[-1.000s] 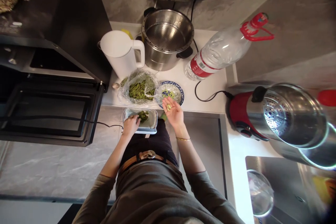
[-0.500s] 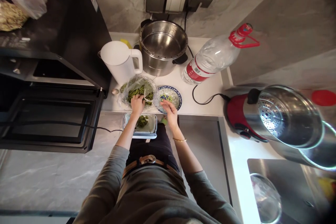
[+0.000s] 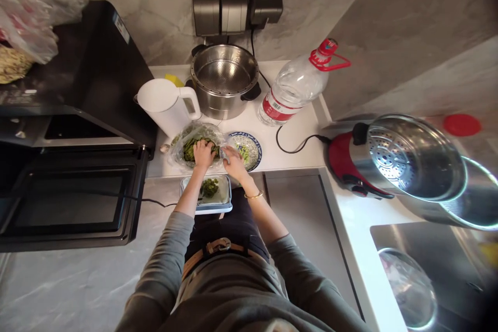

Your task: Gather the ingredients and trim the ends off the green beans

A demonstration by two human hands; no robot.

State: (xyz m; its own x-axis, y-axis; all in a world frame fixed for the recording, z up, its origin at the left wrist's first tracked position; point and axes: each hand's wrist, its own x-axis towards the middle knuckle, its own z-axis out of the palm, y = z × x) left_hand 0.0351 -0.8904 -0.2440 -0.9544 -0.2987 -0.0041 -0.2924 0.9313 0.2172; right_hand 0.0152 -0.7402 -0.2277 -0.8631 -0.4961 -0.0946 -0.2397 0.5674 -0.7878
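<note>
A clear plastic bag [image 3: 177,153] full of green bean pods [image 3: 190,149] lies open on the counter. My left hand [image 3: 204,154] reaches into it from the front, fingers spread over the pods. My right hand [image 3: 234,163] is at the bag's right edge, its thumb and fingers closed on the thin plastic; the fingertips are partly hidden. Just right of it, a blue-rimmed patterned plate [image 3: 257,151] holds some small, light green beans [image 3: 244,153]. Below the bag, a shallow lined tray [image 3: 223,192] at the counter edge has a little heap of green pieces [image 3: 209,188].
A white jug [image 3: 165,106], a steel pot [image 3: 223,98] and a large red-labelled water bottle [image 3: 293,93] stand behind. An oven with its door [image 3: 70,199] lowered is at left. A red-based steamer [image 3: 344,163] and a sink [image 3: 431,259] are at right.
My right hand has gone left from over the plate to the bag's edge. The fingers of my left hand now spread over the pods. The camera view has shifted slightly.
</note>
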